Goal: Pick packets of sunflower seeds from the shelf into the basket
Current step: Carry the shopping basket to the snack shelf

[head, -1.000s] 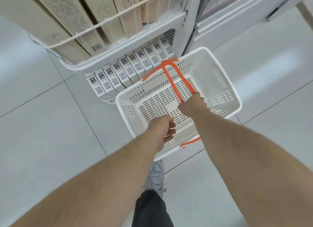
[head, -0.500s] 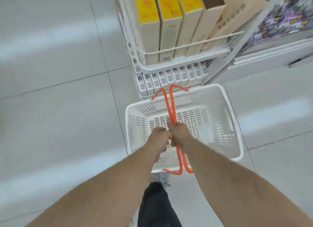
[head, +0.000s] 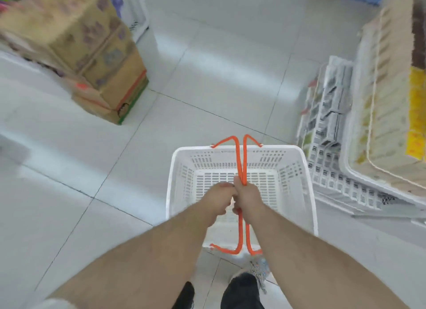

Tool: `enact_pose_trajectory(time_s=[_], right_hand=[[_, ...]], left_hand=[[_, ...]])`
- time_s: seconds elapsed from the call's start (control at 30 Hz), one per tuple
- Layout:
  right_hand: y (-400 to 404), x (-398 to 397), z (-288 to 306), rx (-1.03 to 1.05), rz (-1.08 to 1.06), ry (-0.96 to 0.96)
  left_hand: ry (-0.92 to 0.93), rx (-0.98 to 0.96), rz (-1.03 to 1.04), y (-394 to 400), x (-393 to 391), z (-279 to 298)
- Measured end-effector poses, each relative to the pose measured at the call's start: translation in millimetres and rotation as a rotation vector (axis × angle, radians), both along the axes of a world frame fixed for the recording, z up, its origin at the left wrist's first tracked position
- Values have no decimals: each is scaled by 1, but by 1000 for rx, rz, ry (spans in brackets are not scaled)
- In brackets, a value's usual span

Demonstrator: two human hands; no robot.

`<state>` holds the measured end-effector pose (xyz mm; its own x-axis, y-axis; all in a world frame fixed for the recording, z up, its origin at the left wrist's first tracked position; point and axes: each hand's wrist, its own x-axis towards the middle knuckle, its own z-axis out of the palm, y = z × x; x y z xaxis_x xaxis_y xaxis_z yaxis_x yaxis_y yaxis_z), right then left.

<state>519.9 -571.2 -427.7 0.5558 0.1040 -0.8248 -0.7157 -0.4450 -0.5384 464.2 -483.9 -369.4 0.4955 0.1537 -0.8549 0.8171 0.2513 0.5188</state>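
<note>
The white plastic basket hangs in front of me above the tiled floor, and nothing lies in it. Its two orange handles are pulled together over the middle. My right hand grips both handles from above. Pressed against it on the left, my left hand curls its fingers in at the same spot on the handles. The shelf stands to the right of the basket, with blurred rows of small grey packets and tall boxes. No packet can be told as sunflower seeds.
Stacked cardboard boxes sit on the floor at the upper left, beside a white rack. Pale floor tiles run ahead between the boxes and the shelf. My shoes show below the basket.
My view has swung left, so the shelf went from ahead of the basket to its right side. My left hand came up against my right hand on the handles, and the two handles were brought together.
</note>
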Motion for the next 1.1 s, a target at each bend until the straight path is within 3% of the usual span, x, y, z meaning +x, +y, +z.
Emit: enact_pose_trajectory(time_s=[0.3,0.67,0.93,1.1], right_hand=[[245,-80,69,53,273,-82],[491,-167,119,161,511,34],[663,-206,144,239,546,223],[754,-223,152,267,530,274]], left_hand=[[-106,35,341,215,-112,68],[-113,196,630,417,-203,129],[-10,256,885,572,-221,163],[-11,270,937,664,-234,172]])
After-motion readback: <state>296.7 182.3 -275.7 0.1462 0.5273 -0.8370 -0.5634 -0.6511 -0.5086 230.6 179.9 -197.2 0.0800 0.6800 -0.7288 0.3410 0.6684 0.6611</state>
